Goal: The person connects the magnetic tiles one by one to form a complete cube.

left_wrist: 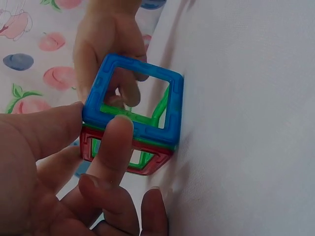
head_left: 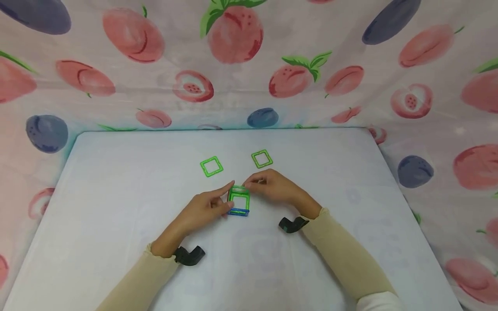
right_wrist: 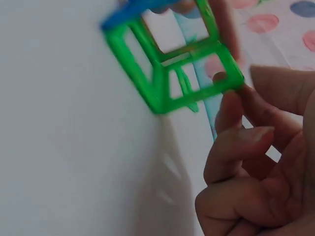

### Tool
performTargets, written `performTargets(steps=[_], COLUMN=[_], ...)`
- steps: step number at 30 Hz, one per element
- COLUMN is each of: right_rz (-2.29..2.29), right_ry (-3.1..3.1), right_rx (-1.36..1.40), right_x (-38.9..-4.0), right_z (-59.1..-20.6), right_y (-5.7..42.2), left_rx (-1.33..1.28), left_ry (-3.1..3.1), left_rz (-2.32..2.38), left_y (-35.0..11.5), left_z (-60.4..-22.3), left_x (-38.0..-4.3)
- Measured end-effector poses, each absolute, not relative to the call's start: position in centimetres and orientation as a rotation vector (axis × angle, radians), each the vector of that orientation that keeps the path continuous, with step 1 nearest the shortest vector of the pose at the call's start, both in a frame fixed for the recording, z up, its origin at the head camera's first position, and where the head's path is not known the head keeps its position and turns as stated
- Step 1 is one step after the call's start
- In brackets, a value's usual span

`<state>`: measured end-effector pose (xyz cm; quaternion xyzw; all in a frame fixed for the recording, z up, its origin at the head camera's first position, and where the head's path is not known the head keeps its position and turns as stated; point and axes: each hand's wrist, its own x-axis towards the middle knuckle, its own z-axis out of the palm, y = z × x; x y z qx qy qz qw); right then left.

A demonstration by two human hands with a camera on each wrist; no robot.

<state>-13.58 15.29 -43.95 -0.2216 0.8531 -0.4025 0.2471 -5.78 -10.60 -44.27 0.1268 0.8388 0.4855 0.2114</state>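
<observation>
A small box of magnetic tiles (head_left: 247, 201) stands low over the white table, built from hollow square frames. Its near side is a blue tile (left_wrist: 173, 108), and a red tile (left_wrist: 160, 161) forms the side by the left fingers. Green tiles (right_wrist: 130, 64) make up other sides. My left hand (head_left: 202, 211) grips the box from the left, with a fingertip on the blue frame. At the far right corner, my right hand (head_left: 275, 185) pinches the edge of a green tile with curled fingers; its exact thumb contact is hard to see.
Two loose green square tiles lie beyond the hands, one tile (head_left: 204, 169) at left and another tile (head_left: 254, 160) at right. A fruit-print cloth (head_left: 233, 103) hangs behind and around the white table (head_left: 128, 181). Each wrist carries a black camera mount (head_left: 190, 256).
</observation>
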Motion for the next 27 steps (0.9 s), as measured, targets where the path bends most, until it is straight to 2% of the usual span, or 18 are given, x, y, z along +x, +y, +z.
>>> performTargets(steps=[4, 9, 16, 27], right_rz=[-1.130, -1.108, -0.798, -0.669], right_ry=[2.314, 2.308, 2.355, 2.331], right_rx=[-0.562, -0.685, -0.857, -0.832], right_x=[-15.7, -19.4, -23.7, -25.9], right_z=[-42.9, -41.8, -42.0, -44.0], right_y=[14.4, 11.4, 7.1, 3.8], left_rx=[0.347, 0.335, 0.348, 0.332], left_ry=[2.320, 2.313, 2.283, 2.257], left_rz=[1.342, 1.340, 1.363, 1.396], left_y=[-10.5, -10.5, -10.6, -10.8], left_z=[-44.2, -44.2, -44.3, -44.1], left_x=[-5.9, -6.0, -6.1, -6.3])
